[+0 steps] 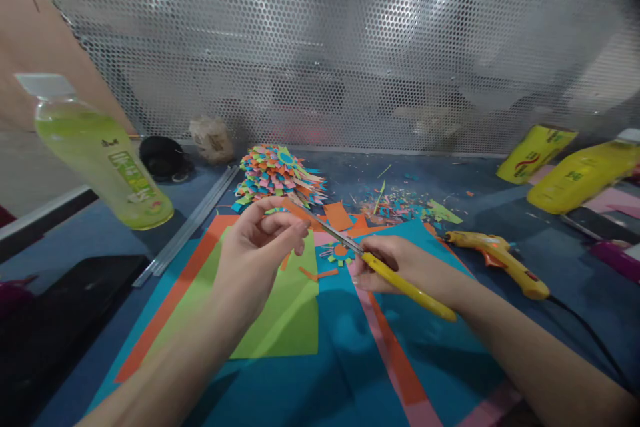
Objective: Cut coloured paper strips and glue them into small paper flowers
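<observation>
My left hand (257, 253) is closed, pinching a small orange paper strip (301, 213) at its fingertips. In my right hand (393, 259) is a pair of scissors with yellow handles (413, 292). The scissor blades point left and meet the orange strip; I cannot tell whether they are parted. Below the hands lies a lime green sheet (285, 320) on larger blue paper (345, 353). Thin orange cut strips (320, 273) rest on the green sheet. Under the scissor blades sits a small paper flower (341, 251) with an orange centre.
Behind the left hand stands a pile of colourful paper flowers (280, 177). Paper scraps (395, 205) are scattered at the back. A yellow glue gun (500, 257) with a cord lies right. Clear sticks (193, 220) and a drink bottle (100, 153) are left; a yellow bottle (583, 173) is far right.
</observation>
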Motion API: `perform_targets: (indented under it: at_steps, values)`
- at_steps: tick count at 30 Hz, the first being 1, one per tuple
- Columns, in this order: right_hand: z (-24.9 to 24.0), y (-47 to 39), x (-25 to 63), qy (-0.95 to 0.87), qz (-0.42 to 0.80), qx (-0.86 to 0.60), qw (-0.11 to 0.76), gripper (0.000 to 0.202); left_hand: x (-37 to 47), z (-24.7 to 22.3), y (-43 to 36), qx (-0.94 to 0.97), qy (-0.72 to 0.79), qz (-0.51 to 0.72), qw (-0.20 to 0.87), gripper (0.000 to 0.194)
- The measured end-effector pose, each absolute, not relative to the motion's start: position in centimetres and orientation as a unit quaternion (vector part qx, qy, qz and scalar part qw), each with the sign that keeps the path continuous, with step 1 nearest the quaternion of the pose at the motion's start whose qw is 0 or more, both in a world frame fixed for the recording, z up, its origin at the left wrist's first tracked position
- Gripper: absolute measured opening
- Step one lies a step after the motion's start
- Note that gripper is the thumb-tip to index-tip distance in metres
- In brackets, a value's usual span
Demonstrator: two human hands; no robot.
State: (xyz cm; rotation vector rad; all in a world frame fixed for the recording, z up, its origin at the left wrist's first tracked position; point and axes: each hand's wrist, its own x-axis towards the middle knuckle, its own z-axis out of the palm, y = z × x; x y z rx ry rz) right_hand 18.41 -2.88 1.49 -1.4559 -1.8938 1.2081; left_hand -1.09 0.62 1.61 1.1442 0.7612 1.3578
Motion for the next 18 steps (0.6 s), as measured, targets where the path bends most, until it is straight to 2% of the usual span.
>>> perform_targets:
  at_steps: [18]
  values:
    - [1.16,-2.80,18.36,-0.695,0.416,-0.537,0.234,0.025,-1.08,1.67,0.72,0.477,0.325,0.581,0.574,0.031]
